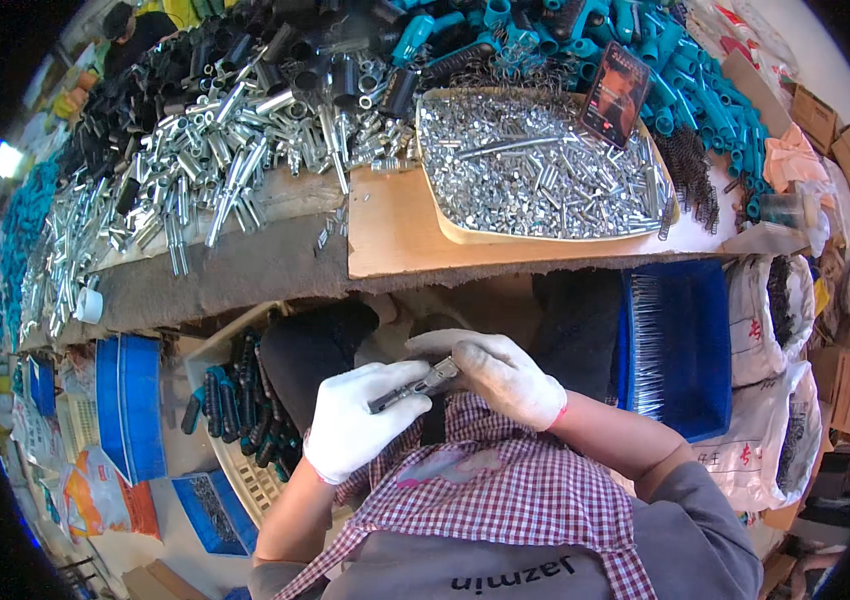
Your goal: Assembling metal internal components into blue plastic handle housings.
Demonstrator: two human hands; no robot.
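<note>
My left hand (357, 415), in a white glove, is closed around one end of a small dark-grey and silver metal part (427, 385) in front of my apron. My right hand (517, 380), gloved too, is closed at the part's other end, thumb and fingers against it. The part is slim and tilted, its right end higher. My fingers cover much of it, so its exact kind is hidden. Beyond my hands, on the bench, stands a cream tray (545, 240) heaped with small shiny metal pieces.
Loose silver tubes and rods (235, 150) cover the bench's left side; teal parts (685, 80) pile up at the back right. A phone (615, 95) leans on the tray. Below the bench edge are a blue bin (695, 390) of thin rods and a crate (245, 470) of black-and-teal handles.
</note>
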